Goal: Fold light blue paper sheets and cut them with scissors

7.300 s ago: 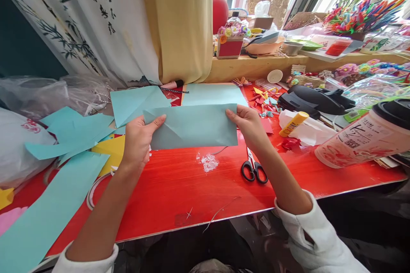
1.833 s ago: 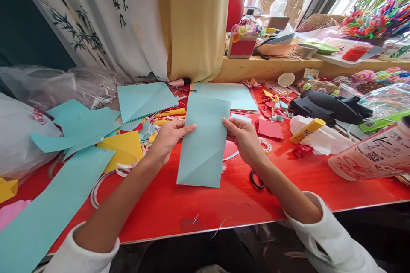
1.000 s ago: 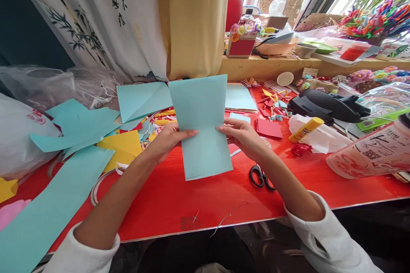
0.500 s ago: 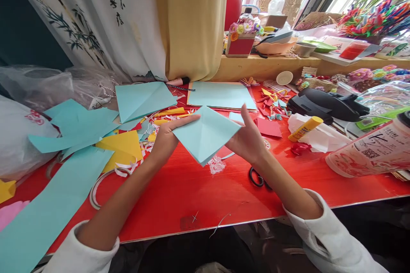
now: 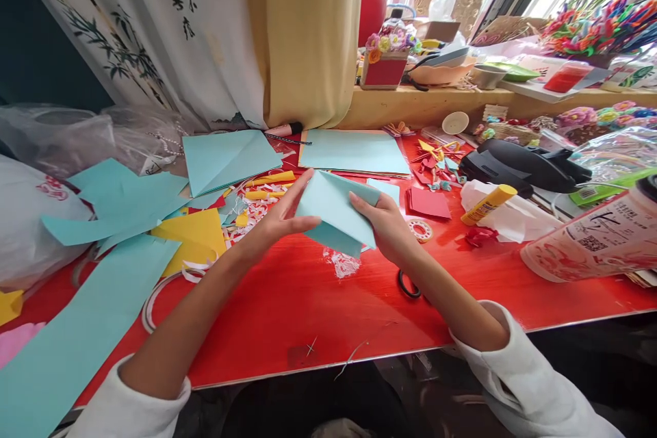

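A folded sheet of light blue paper (image 5: 336,209) is held above the red table, its layers slightly parted and its lower edge pointing toward me. My left hand (image 5: 280,222) grips its left side, thumb at the near edge and fingers reaching up along the far edge. My right hand (image 5: 390,226) pinches the right side, thumb on top; its other fingers are mostly hidden beneath. Under the paper lies a small heap of white shreds (image 5: 343,263). Black scissor handles (image 5: 409,283) show beside my right forearm.
Light blue sheets (image 5: 354,150) and a folded blue piece (image 5: 230,157) lie at the back. Blue strips (image 5: 118,287) and yellow paper (image 5: 192,239) cover the left. To the right are red squares (image 5: 430,203), a glue stick (image 5: 490,204) and a large cup (image 5: 595,239).
The blue paper has turned from a flat diamond to a tilted pose with its layers parting. My right thumb has come down onto it, and my left hand has shifted its hold.
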Action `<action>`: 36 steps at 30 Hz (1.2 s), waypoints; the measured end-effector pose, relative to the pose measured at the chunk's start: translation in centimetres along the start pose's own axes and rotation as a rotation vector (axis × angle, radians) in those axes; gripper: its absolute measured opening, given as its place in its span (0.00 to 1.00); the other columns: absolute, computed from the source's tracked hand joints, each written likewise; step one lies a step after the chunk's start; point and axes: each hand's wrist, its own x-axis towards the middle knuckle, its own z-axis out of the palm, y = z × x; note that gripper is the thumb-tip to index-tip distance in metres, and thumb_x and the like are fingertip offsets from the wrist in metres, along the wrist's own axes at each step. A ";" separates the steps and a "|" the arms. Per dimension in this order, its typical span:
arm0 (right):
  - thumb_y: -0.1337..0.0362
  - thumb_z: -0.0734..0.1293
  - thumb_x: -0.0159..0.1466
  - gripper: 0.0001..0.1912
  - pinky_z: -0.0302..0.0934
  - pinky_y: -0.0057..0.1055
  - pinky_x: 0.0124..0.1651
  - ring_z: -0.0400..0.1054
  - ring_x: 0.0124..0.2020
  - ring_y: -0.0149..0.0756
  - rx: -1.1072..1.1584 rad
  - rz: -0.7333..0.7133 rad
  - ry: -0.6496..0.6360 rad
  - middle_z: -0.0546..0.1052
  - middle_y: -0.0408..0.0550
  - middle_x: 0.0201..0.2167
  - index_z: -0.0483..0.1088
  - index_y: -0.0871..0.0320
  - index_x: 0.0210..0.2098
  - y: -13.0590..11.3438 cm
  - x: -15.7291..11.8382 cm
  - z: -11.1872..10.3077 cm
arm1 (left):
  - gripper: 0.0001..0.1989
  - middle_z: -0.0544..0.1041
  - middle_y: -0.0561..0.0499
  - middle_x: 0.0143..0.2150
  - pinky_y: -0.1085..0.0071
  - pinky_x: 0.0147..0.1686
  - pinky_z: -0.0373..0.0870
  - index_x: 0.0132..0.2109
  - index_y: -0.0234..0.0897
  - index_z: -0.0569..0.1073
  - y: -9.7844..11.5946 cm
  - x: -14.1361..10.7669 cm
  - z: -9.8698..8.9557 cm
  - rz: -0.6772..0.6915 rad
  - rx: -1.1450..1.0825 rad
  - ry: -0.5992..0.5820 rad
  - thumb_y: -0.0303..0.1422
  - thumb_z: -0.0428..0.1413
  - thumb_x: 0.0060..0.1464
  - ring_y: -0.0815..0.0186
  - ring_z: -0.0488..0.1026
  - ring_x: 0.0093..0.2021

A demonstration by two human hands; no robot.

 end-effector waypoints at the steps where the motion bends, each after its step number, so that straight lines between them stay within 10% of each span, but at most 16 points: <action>1: 0.52 0.69 0.57 0.16 0.63 0.33 0.39 0.68 0.37 0.37 -0.004 -0.016 -0.011 0.76 0.46 0.36 0.72 0.56 0.39 0.0 0.0 -0.1 | 0.42 0.47 0.53 0.71 0.58 0.60 0.58 0.68 0.49 0.46 0.0 0.0 0.1 -0.009 -0.084 0.007 0.46 0.55 0.50 0.49 0.49 0.67; 10: 0.51 0.69 0.57 0.19 0.64 0.31 0.39 0.69 0.41 0.38 -0.061 0.057 -0.147 0.75 0.48 0.44 0.70 0.53 0.43 -0.3 -0.2 0.4 | 0.16 0.73 0.50 0.51 0.69 0.44 0.67 0.48 0.45 0.74 -0.1 0.7 1.8 0.066 0.236 0.470 0.41 0.57 0.53 0.60 0.69 0.49; 16: 0.39 0.59 0.59 0.30 0.67 0.37 0.41 0.70 0.43 0.43 0.221 0.195 -0.229 0.76 0.49 0.42 0.70 0.54 0.48 -1.0 0.3 0.1 | 0.14 0.75 0.51 0.40 0.73 0.32 0.69 0.41 0.39 0.69 -0.7 1.1 1.3 0.032 -0.196 0.590 0.41 0.59 0.51 0.66 0.71 0.38; 26: 0.55 0.68 0.57 0.13 0.68 0.35 0.40 0.71 0.37 0.36 -0.047 -0.060 0.017 0.77 0.46 0.38 0.74 0.55 0.39 0.0 0.7 -1.1 | 0.21 0.79 0.47 0.38 0.68 0.35 0.72 0.32 0.36 0.78 -0.7 0.9 0.7 -0.164 -0.308 0.276 0.51 0.54 0.50 0.60 0.75 0.39; 29: 0.56 0.68 0.58 0.16 0.68 0.33 0.40 0.71 0.40 0.37 -0.022 -0.067 -0.034 0.77 0.46 0.43 0.73 0.53 0.44 -0.6 0.6 -1.1 | 0.14 0.78 0.50 0.41 0.71 0.37 0.71 0.40 0.39 0.78 -0.9 0.9 1.0 -0.151 -0.191 0.328 0.38 0.62 0.46 0.64 0.74 0.38; 36: 0.60 0.68 0.58 0.18 0.67 0.35 0.42 0.73 0.37 0.36 -0.070 0.067 -0.152 0.78 0.49 0.41 0.73 0.56 0.47 -0.9 0.5 -1.3 | 0.32 0.79 0.49 0.41 0.69 0.36 0.73 0.59 0.42 0.66 -0.5 1.1 1.2 -0.092 -0.270 0.418 0.34 0.62 0.45 0.63 0.77 0.38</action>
